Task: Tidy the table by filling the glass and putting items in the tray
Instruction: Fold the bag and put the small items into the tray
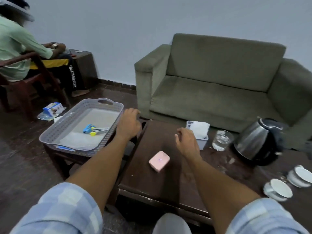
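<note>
The glass (222, 140) stands upright near the far edge of the dark wooden bench (152, 166), with clear water in its lower part. A steel kettle (258, 142) stands just beside it toward the right edge. A grey tissue holder (200, 132) sits on the glass's other side, close to it.

A pink case (159, 160) lies flat near the middle of the bench.

The grey perforated tray (67, 124) rests on a separate lower stand off the bench's left edge. It contains a blue and yellow tool (92, 129).

The left hand (129, 123) is over the tray's right wall, fingers curled, holding nothing. The right hand (186, 141) is above the bench just beside the tissue holder, loosely curled and empty.

Two white cups (287, 184) on saucers sit at the near right corner.
</note>
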A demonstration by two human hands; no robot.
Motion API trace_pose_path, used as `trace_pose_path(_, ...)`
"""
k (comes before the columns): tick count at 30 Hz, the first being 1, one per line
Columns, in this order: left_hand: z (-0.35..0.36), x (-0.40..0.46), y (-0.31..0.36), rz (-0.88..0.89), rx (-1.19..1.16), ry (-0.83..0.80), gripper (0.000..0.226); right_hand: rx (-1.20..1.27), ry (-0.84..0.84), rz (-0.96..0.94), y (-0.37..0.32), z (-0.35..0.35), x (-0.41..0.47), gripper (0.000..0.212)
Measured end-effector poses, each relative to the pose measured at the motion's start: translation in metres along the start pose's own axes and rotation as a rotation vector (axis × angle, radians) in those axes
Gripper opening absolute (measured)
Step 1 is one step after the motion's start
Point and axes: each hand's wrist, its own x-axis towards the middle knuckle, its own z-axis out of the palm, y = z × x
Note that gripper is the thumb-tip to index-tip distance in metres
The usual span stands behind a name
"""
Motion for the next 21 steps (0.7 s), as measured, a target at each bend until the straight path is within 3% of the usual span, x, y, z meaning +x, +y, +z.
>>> trace_pose_path(2, 0.029, -0.014, 0.033, -0.029, 0.017, -0.286, 0.048, -0.089, -0.032, 0.042, 0.043, -0.027, -0.025, 0.019)
trace_pose_path(4, 0.055, -0.035, 0.062, -0.142, -0.028, -0.542, 0.080, -0.194, -0.133, 0.088, 0.071, -0.051, -0.050, 0.023)
trace_pose_path(7, 0.084, -0.065, 0.093, -0.234, -0.021, -0.721, 0.112, -0.371, -0.204, 0.188, 0.099, -0.080, -0.088, 0.037)
trace_pose_path(10, 0.095, -0.087, 0.111, -0.279, 0.065, -0.806, 0.111, -0.469, -0.167, 0.346, 0.122, -0.094, -0.129, 0.050)
trace_pose_path(12, 0.105, -0.092, 0.117, -0.293, 0.130, -0.769, 0.088, -0.489, -0.186, 0.433, 0.141, -0.096, -0.151, 0.047)
trace_pose_path(14, 0.113, -0.090, 0.118, -0.310, 0.112, -0.657, 0.069, -0.408, -0.171, 0.425, 0.156, -0.092, -0.160, 0.031)
trace_pose_path(18, 0.134, -0.070, 0.120, -0.302, -0.043, -0.462, 0.071, -0.218, -0.047, 0.212, 0.174, -0.064, -0.134, 0.012)
trace_pose_path(21, 0.129, -0.050, 0.126, -0.206, -0.100, -0.381, 0.075, -0.072, 0.005, 0.133, 0.145, -0.053, -0.081, 0.005)
